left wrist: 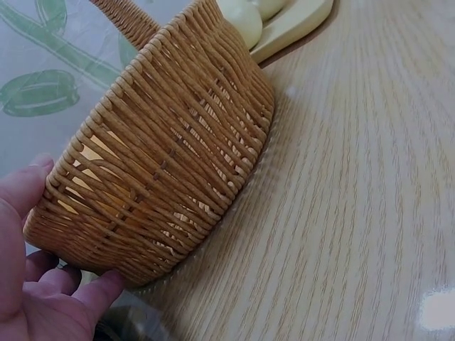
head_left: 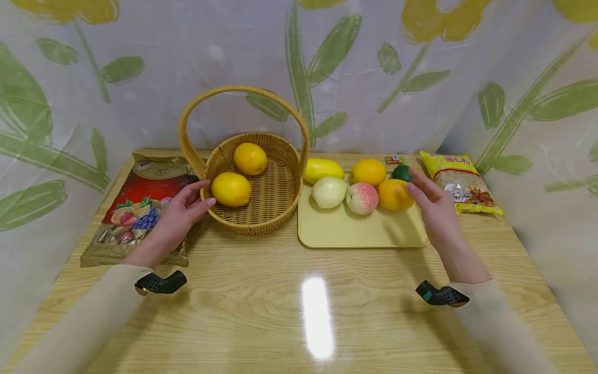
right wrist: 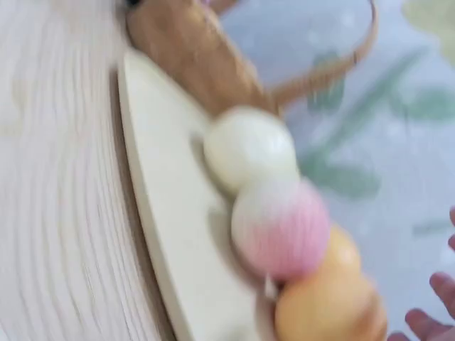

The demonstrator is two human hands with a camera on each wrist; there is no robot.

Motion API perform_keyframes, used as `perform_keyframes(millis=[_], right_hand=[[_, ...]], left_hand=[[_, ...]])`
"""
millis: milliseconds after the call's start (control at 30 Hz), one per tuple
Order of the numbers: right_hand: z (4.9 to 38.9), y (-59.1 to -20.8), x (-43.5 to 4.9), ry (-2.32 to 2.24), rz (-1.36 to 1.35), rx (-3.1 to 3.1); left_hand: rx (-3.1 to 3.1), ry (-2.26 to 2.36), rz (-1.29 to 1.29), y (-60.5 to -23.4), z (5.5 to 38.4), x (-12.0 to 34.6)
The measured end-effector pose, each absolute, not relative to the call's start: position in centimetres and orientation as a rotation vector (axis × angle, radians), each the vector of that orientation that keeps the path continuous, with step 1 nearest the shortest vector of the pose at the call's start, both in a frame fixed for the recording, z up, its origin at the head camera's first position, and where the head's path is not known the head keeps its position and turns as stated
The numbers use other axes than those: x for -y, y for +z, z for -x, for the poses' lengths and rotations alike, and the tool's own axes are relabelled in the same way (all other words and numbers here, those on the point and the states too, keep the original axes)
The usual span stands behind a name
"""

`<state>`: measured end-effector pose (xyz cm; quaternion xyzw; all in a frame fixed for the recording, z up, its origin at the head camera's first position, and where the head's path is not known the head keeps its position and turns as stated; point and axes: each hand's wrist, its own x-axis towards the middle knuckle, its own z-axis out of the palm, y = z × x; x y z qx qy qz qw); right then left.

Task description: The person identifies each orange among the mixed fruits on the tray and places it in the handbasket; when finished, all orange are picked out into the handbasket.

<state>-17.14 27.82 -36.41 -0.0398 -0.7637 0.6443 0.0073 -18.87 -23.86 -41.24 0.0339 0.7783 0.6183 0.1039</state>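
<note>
My left hand holds the left side of a woven wicker basket with a tall arched handle. In the left wrist view, its fingers bend against the basket wall. Inside the basket lie two yellow-orange fruits, one in front and one behind. My right hand hovers at the right end of a pale yellow tray, fingers spread and holding nothing. Closest to it are an orange and a dark green fruit, partly hidden.
Also on the tray are a pale pear-like fruit, a pink peach, another orange and a long yellow fruit. A red and gold candy bag lies left; a yellow food packet lies right, near a small wrapped item.
</note>
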Motion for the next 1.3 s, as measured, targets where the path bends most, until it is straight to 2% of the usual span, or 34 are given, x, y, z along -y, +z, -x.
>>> perform_keyframes(millis=[167, 433, 1300], right_hand=[[19.2, -37.4, -30.1, 1.782, 0.216, 2.700], [20.7, -39.3, -31.0, 1.850, 0.196, 2.760], [20.7, -40.7, -29.4, 1.671, 0.055, 2.694]], left_hand=[[-2.284, 1.838, -0.097, -41.3, 18.8, 23.9], [-2.281, 1.853, -0.102, -41.2, 18.8, 23.6], [-2.278, 1.855, -0.071, -41.1, 18.6, 23.6]])
